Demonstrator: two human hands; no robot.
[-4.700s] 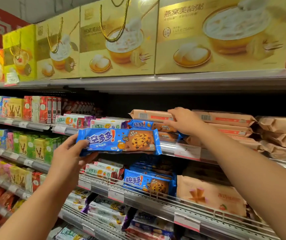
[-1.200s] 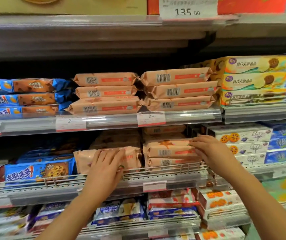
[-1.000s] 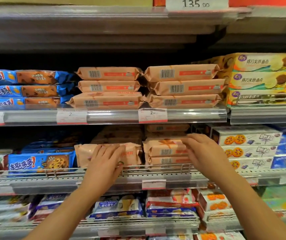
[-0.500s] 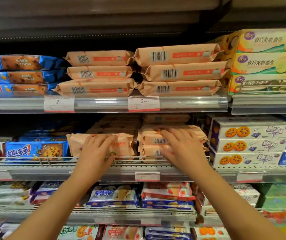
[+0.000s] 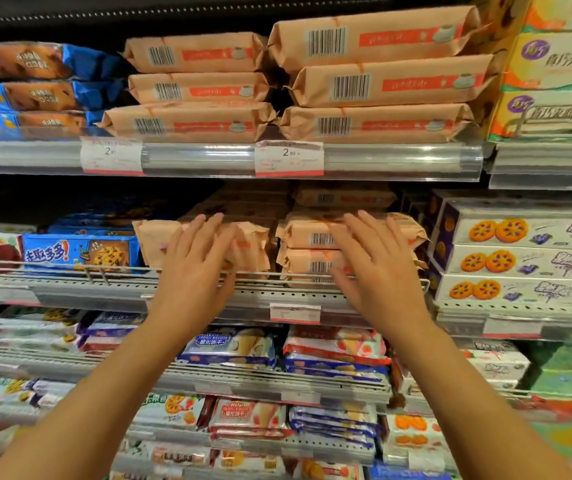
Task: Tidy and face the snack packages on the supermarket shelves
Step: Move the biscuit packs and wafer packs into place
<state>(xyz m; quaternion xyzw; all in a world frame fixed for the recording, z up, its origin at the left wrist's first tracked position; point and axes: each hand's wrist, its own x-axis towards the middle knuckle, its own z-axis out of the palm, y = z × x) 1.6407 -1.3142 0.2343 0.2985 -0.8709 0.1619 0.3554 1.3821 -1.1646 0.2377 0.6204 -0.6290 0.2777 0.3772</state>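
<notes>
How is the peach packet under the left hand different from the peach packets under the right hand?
The tall upright peach packet behind the left hand stands on edge showing its broad face; the stacked flat peach packets behind the right hand lie flat, edge outward. The upright one stands alone; the flat ones are piled. Barcodes show only on the flat ones. Both share peach wrapping and one wire-fronted shelf.

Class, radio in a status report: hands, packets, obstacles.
Left hand flat against upright tan packet. Right hand flat on stacked tan packets. Wire rail fronts both. Nothing blocking.
</notes>
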